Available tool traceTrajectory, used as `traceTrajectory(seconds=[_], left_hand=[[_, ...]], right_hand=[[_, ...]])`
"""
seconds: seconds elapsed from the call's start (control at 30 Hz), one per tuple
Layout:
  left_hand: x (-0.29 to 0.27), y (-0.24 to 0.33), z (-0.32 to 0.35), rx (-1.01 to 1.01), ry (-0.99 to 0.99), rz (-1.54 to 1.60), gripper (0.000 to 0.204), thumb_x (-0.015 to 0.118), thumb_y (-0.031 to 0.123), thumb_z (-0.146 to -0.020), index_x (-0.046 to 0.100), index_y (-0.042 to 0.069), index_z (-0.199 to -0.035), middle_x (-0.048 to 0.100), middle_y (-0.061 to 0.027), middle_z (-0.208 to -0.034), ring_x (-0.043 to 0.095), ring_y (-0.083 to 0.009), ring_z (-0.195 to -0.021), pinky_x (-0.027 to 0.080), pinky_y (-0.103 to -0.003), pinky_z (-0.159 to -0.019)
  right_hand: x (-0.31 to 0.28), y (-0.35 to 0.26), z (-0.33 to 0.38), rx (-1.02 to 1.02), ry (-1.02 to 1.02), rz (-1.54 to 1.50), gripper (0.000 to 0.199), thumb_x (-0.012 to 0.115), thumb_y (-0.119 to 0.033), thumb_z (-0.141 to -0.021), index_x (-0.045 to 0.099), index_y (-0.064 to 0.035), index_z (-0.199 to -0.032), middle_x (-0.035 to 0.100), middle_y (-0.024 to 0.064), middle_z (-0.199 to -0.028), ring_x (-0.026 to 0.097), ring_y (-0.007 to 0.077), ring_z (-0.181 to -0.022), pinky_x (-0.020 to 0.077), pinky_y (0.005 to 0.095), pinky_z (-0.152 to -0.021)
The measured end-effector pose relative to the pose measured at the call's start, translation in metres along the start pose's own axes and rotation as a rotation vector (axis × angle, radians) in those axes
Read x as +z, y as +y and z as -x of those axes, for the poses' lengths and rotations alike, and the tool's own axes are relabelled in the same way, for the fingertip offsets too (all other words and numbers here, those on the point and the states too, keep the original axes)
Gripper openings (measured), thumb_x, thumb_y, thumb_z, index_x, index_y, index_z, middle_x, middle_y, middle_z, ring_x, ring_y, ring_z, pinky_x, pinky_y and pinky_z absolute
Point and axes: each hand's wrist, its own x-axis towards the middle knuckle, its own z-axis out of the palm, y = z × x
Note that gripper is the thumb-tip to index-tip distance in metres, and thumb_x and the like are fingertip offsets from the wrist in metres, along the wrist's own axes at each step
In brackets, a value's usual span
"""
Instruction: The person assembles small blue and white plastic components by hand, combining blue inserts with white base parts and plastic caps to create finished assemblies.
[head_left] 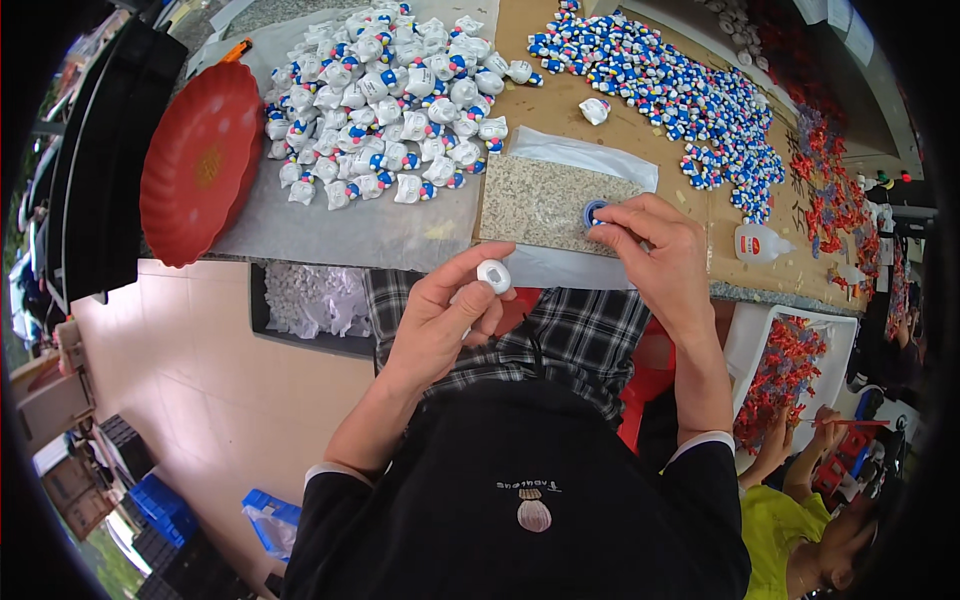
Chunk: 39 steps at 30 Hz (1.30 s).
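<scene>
Hands at work over the counter's near edge: left hand (440,315) pinching a small white figurine piece (494,275) between thumb and fingertips, held up off the counter (640,130) just short of its front edge; right hand (655,250) closed on a small blue ring-shaped part (595,212), pressing it onto a speckled stone slab (545,205) lying at the near edge on a clear plastic sheet (585,155). Heaped behind the slab toward the far left, on translucent paper (360,225), a pile of white figurines with blue and pink touches (385,105). Spread across the far right of the counter, a band of smaller blue-and-white pieces (670,95), with one loose white figurine (595,110) between the two groups. Standing near the right front edge, a white glue bottle (760,242). Resting at the left end, a round red plastic tray (200,165). Along the right edge, red pieces (835,190) scattered, and below the counter a white bin of more red pieces (785,365). At lower right, another person's hands (800,435) holding a thin brush.
</scene>
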Motion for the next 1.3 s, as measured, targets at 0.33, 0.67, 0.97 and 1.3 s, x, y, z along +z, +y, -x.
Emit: traceTrajectory(seconds=[0.33, 0.67, 0.97, 1.3], left_hand=[[0.018, -0.004, -0.019, 0.018, 0.148, -0.023, 0.029, 0.066, 0.003, -0.078, 0.056, 0.001, -0.105, 0.059, -0.0040, -0.080, 0.046, -0.0026, -0.056, 0.033, -0.016, -0.045], [0.032, -0.013, -0.027, 0.126, 0.120, -0.132, 0.027, 0.071, -0.002, -0.071, 0.058, 0.000, -0.095, 0.062, -0.0041, -0.080, 0.052, -0.0032, -0.060, 0.040, -0.016, -0.050], [0.028, -0.015, -0.023, 0.134, 0.071, -0.225, 0.022, 0.073, 0.003, -0.071, 0.063, 0.000, -0.090, 0.065, -0.0032, -0.081, 0.057, -0.0054, -0.076, 0.046, -0.020, -0.068], [0.032, 0.007, -0.018, 0.312, 0.071, -0.474, 0.019, 0.072, 0.005, -0.073, 0.064, 0.000, -0.088, 0.067, -0.0044, -0.077, 0.060, -0.0061, -0.072, 0.048, -0.021, -0.065]], right_hand=[[0.004, 0.004, 0.006, 0.297, 0.055, -0.482, 0.009, 0.065, -0.003, -0.078, 0.066, 0.0012, -0.087, 0.062, 0.0044, -0.076, 0.059, 0.0096, -0.071, 0.0447, 0.0218, -0.062], [0.016, -0.016, 0.025, 0.357, -0.080, -0.969, 0.012, 0.065, -0.001, -0.080, 0.065, 0.0033, -0.091, 0.059, 0.0037, -0.083, 0.053, 0.0059, -0.070, 0.0424, 0.0191, -0.063], [0.024, -0.022, 0.035, 0.292, -0.053, -0.935, 0.011, 0.066, 0.002, -0.078, 0.064, 0.0020, -0.088, 0.057, 0.0033, -0.082, 0.051, 0.0049, -0.069, 0.0392, 0.0185, -0.057], [0.040, -0.032, 0.041, 0.213, 0.051, -1.005, 0.013, 0.063, 0.005, -0.079, 0.059, 0.0046, -0.092, 0.057, 0.0068, -0.084, 0.056, 0.0093, -0.075, 0.0451, 0.0201, -0.062]])
